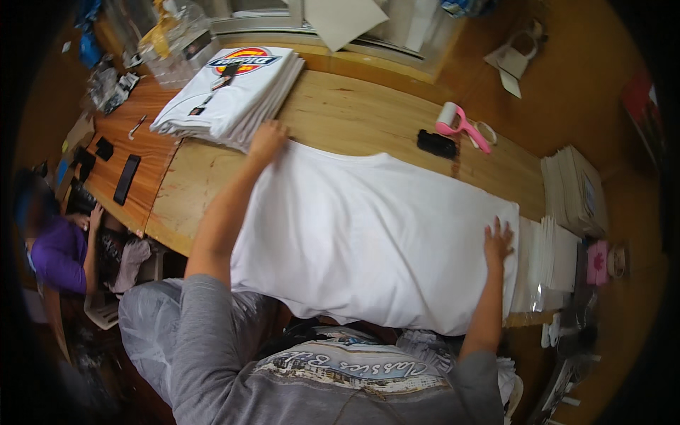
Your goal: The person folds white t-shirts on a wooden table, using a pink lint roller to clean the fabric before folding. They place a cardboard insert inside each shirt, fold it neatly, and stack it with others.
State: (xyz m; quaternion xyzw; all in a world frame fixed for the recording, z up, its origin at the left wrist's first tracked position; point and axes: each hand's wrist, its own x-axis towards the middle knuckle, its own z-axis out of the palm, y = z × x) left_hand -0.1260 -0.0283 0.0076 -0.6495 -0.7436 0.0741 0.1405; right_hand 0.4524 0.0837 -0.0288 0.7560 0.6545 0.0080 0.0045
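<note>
A white T-shirt (368,234) lies spread across the wooden table, its near edge hanging over the front. My left hand (269,142) is closed on the shirt's far left corner, beside the stack. There the cloth pulls up into soft folds; the fingertips are partly hidden. On the right end of the shirt my right hand (499,241) rests flat with its fingers spread. Just beyond the left hand stands a stack of folded white T-shirts (283,88), the top one bearing a coloured print. Small dark tags lie on that print.
A pink-handled lint roller (464,127) and a black brush-like object (436,144) lie at the back right. Stacked pale sheets (567,188) and clear bags (538,269) stand right. A phone (127,180) lies left. A person in purple (64,248) sits at far left.
</note>
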